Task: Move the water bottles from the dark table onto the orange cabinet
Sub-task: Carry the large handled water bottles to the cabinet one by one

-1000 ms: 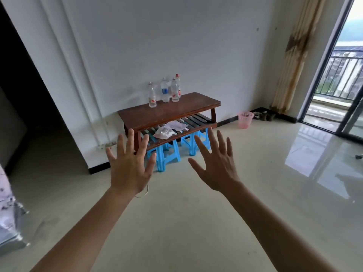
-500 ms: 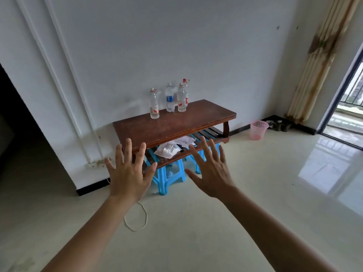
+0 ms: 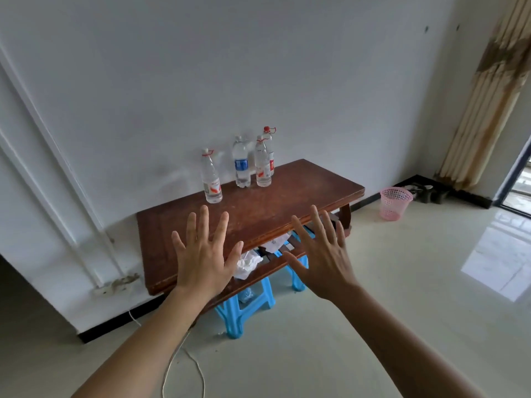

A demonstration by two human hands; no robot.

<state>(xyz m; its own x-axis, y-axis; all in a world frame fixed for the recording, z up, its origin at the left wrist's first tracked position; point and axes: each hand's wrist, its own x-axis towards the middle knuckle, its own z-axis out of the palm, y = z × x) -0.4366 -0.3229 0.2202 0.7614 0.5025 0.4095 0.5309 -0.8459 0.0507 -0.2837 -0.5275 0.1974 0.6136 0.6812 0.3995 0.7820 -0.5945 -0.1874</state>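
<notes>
While water bottles (image 3: 241,165) stand on dark table (image 3: 287,202), left hand (image 3: 204,254), right hand (image 3: 324,262), fingers (image 3: 204,222) spread, empty.

Pink basket (image 3: 395,203), blue stools (image 3: 244,308), curtain (image 3: 485,90)

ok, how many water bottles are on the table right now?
4, all upright at the back of the dark table: lone left bottle, blue-label bottle, red-label bottle right of it, and tall rear bottle partly hidden behind that one. No others visible.
</notes>
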